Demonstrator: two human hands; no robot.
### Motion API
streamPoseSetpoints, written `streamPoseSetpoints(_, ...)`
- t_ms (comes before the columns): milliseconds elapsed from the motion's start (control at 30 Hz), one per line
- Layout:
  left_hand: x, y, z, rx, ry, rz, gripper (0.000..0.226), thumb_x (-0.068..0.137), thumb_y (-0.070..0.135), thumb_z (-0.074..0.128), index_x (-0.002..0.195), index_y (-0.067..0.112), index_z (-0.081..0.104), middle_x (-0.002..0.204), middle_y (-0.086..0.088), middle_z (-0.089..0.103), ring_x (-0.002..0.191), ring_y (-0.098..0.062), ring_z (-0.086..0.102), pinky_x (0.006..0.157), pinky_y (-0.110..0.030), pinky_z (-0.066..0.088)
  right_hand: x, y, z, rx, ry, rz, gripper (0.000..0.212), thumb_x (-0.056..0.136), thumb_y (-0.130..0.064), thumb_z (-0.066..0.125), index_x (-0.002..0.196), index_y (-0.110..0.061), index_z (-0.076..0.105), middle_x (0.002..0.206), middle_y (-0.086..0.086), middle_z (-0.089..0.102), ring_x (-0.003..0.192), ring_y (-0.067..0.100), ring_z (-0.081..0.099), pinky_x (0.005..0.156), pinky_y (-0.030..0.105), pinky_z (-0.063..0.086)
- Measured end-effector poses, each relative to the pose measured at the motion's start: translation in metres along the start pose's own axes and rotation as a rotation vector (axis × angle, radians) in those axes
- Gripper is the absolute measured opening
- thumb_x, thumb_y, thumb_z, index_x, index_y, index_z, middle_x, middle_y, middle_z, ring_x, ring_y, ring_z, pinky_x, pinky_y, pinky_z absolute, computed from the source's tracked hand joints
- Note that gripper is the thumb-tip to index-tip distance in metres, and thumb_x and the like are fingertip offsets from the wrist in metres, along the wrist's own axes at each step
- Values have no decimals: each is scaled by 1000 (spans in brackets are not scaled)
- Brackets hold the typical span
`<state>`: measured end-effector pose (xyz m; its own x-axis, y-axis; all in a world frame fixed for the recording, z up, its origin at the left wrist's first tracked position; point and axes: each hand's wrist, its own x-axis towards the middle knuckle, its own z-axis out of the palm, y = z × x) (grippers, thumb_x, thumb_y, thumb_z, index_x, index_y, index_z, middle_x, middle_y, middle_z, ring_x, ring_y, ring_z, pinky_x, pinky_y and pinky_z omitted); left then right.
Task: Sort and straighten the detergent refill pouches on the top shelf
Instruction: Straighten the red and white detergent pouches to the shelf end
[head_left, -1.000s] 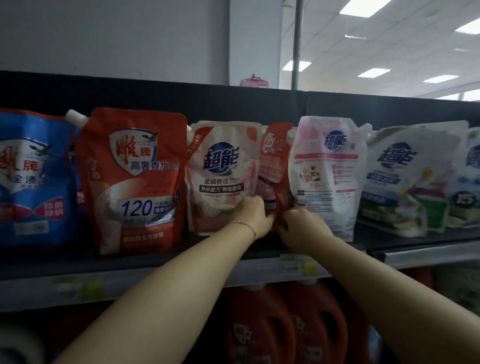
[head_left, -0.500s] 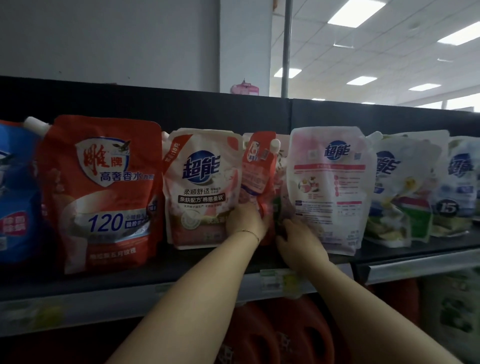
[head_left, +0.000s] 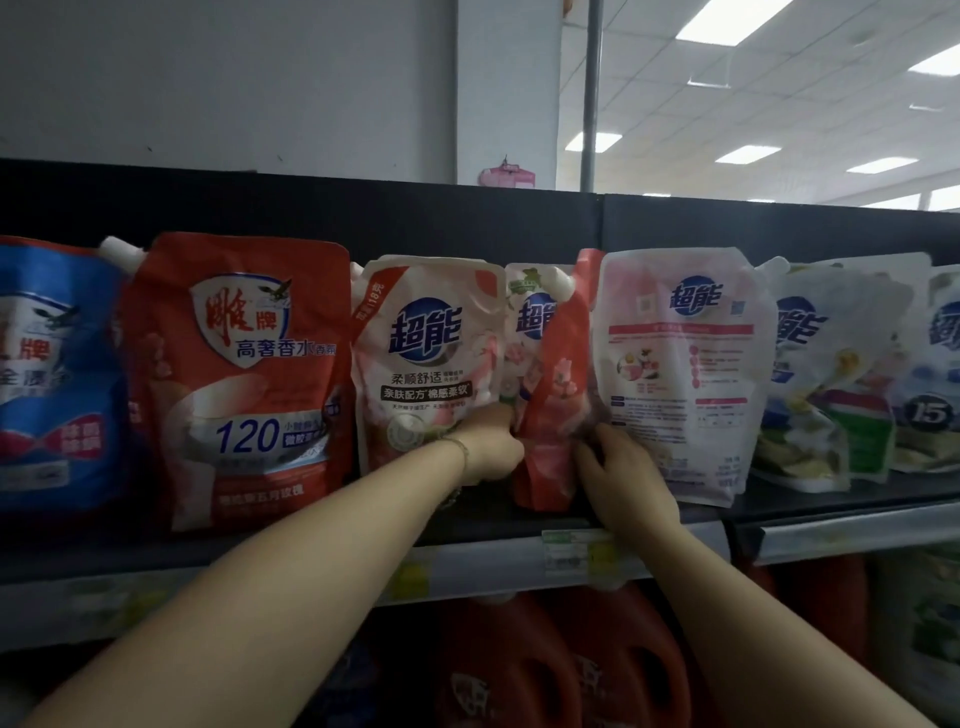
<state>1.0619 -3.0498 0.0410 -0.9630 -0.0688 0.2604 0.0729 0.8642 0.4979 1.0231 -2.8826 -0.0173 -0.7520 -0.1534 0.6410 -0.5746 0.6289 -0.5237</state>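
Item in hand: a narrow red plastic pouch is held at its base. It stands on the black top shelf, between a pale pink-and-white soft pouch with a blue logo and a white pouch turned back-side out.
Left hand: the left hand is clenched on the lower left edge of the red pouch. Its fingertips are hidden.
Right hand: the right hand is curled round the lower right edge of the same pouch and lies against the back-facing white pouch.
Change noted: half a second ago the red pouch was seen nearly upright and edge-on. Its top is now tipped to the right, against the back-facing pouch.
Newly exposed: a second white pouch with a blue logo is now uncovered behind the red one. Earlier only a sliver of it was visible.
Unchanged: the large red spouted pouch and the slumped white-and-green pouches are found undisturbed.
Bearing on task: the red pouch is judged to be misfiled among white ones and is probably being worked loose for regrouping. Straightening of the row is not yet done.
Risk: the back-facing pouch may be dragged askew as the red pouch is withdrawn.
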Motion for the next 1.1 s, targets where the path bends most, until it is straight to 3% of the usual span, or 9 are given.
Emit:
streamPoseSetpoints(100,-17,-10,-18,-74,-118,63,46,88,43,65,125,17,60,129,0,60,113,-18,58,101,-29,45,-6,-4,-8,113,-17,-88,19,91,-48,52,82,-31,54,81,-9,58,74,10,54,61,30,42)
streamPoseSetpoints(267,-41,-32,-44,-217,-214,129,42,89,31,67,128,18,60,125,3,64,114,-14,59,105,-31,43,-9,-18,-24,333,-133,-11,42,72,-60,65,62,-21,55,51,-9,54,47,3,50,49,20,37)
streamPoseSetpoints(367,-54,-50,-64,-350,-305,77,38,90,20,65,128,19,58,124,6,63,114,-9,59,103,-26,44,1,-27,-29,473,-302,50,36,70,-52,71,90,-22,67,78,-12,70,73,1,65,58,12,45)
streamPoseSetpoints(433,-59,-61,-75,-349,-296,48,37,88,20,67,125,17,62,121,5,66,112,-10,62,102,-29,46,11,-34,-25,562,-405,92,51,69,-44,75,112,-19,63,101,-6,71,93,9,67,66,14,50)
streamPoseSetpoints(600,-84,-69,-75,-475,-73,-38,28,82,14,74,107,19,62,113,-3,68,107,-21,64,94,-32,52,26,-54,-8,663,-565,206,64,70,-31,79,128,-23,52,113,3,66,99,17,66,71,21,50)
streamPoseSetpoints(733,-98,-59,-37,-481,154,-41,127,54,34,92,144,25,3,139,6,39,125,-6,42,106,-26,38,22,-69,2,731,-552,232,44,73,-15,77,112,-17,58,97,2,68,84,16,66,64,21,50)
streamPoseSetpoints(800,-91,-51,-17,-508,270,-54,160,37,45,94,146,24,-20,148,8,21,137,-9,25,116,-33,27,18,-75,10,800,-476,246,58,59,-17,82,112,-14,57,96,5,70,85,21,68,69,30,54)
streamPoseSetpoints(867,-82,-47,-11,-612,408,-92,150,36,41,95,148,17,-3,145,0,30,135,-15,33,114,-37,32,11,-83,17,845,-397,248,72,50,-20,86,115,-13,57,99,7,72,89,25,70,73,37,56)
streamPoseSetpoints(1100,-104,-63,-49,-572,571,105,96,58,20,92,136,25,36,127,8,56,117,-12,54,93,-28,47,-19,-141,25,859,-51,72,51,67,-13,86,107,-17,55,96,0,70,85,13,70,69,30,57)
